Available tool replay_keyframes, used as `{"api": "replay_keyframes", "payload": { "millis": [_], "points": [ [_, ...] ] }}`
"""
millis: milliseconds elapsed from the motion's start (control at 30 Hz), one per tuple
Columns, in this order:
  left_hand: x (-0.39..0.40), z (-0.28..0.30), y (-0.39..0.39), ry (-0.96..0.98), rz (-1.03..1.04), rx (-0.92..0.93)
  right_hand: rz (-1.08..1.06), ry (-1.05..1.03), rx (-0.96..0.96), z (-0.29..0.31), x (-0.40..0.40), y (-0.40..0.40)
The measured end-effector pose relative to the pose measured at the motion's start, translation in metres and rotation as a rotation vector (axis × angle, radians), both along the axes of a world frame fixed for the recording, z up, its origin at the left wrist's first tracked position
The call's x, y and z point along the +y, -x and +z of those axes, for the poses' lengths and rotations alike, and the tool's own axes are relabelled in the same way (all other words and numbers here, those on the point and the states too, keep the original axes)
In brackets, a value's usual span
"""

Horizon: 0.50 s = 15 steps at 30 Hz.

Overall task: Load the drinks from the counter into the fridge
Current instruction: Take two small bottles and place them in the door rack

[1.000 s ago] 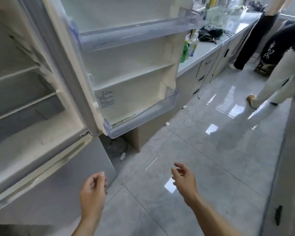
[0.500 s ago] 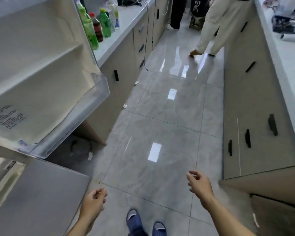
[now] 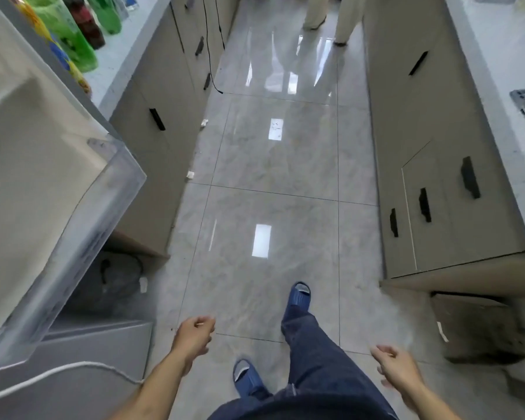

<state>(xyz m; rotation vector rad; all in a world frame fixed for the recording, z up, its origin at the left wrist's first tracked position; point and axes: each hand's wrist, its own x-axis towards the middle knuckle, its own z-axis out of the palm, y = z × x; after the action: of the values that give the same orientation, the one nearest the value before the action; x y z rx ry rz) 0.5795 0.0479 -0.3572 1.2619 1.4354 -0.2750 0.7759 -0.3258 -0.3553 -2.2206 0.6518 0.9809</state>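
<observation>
Left hand loosely curled; right hand relaxed, both low.

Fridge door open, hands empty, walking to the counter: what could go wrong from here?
1. The open fridge door juts into the aisle beside the left hand; an arm could clip its clear bin.
2. The bottles stand packed together on the counter; grabbing one may topple others.
3. The glossy floor might be slippery.
</observation>
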Motion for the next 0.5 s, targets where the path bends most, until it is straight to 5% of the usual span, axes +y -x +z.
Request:
{"api": "replay_keyframes", "payload": {
  "millis": [267, 500],
  "points": [
    [0.046, 0.014, -0.119, -0.028, 0.094, 0.007, 0.066, 0.03, 0.107, -0.025, 0.034, -0.125],
    [0.077, 0.037, -0.196, -0.065, 0.265, 0.01, 0.355, -0.099, 0.035, -0.005, 0.168, -0.296]
  ]
}}
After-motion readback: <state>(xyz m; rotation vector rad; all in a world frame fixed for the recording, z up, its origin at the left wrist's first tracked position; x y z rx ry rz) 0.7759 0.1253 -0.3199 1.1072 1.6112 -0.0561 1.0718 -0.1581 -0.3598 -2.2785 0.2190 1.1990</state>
